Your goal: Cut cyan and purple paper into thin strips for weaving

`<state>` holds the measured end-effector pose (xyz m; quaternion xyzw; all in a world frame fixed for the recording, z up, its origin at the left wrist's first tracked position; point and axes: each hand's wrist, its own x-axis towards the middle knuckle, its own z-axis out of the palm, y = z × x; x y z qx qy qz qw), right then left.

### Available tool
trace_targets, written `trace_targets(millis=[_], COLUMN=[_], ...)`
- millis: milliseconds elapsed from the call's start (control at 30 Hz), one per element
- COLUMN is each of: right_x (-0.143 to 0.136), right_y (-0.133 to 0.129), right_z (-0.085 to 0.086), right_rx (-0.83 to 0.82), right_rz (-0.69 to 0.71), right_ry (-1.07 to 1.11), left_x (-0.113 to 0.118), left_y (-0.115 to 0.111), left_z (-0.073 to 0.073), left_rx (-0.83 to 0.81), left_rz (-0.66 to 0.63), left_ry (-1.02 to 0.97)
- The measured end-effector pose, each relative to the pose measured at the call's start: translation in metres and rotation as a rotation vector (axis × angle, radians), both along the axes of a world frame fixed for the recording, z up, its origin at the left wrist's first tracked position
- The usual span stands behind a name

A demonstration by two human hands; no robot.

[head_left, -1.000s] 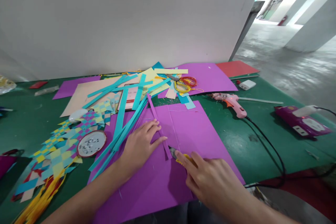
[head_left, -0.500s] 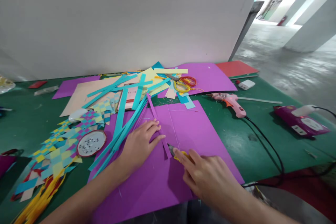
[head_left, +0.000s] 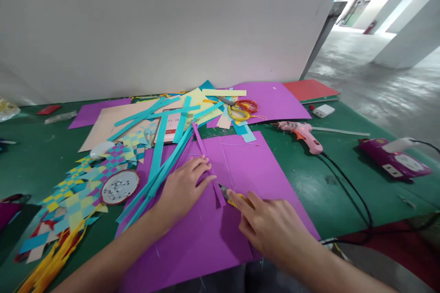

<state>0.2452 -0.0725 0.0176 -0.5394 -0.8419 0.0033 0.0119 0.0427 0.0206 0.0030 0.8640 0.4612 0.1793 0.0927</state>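
A large purple sheet lies at the table's front edge. My left hand rests on it with fingers spread, fingertips touching a narrow purple strip. To the right, my right hand is closed round a yellow cutter, its dark tip beside the strip's lower end. Teal strips lie in a bundle left of my left hand. Behind them is a phone, partly covered by strips. Scissors with red and yellow handles lie at the back.
A pink glue gun with a black cord lies on the green table. Further right is a purple power socket. Woven paper pieces and a round dish of small dark bits are at left.
The cutter's tip has shifted very slightly up and left along the strip, and the strip's lower end has moved a little to the right. My left hand has stayed in place.
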Motion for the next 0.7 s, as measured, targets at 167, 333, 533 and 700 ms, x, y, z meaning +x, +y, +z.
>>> trace_targets(millis=[167, 333, 533, 700], right_x=[0.0011, 0.002, -0.0032, -0.0059], right_y=[-0.0015, -0.0024, 0.0019, 0.0055], right_z=[-0.0031, -0.0047, -0.0008, -0.0007], right_rx=[0.015, 0.025, 0.015, 0.012], right_rz=[0.009, 0.013, -0.02, -0.035], right_ry=[0.007, 0.017, -0.003, -0.011], left_x=[0.0029, 0.0031, 0.0008, 0.0026], left_y=[0.0061, 0.0093, 0.01, 0.0091], left_z=[0.0009, -0.0029, -0.0075, -0.0032], left_rx=[0.038, 0.01, 0.02, -0.006], left_rz=[-0.012, 0.032, 0.024, 0.037], left_ry=[0.005, -0.027, -0.029, -0.019])
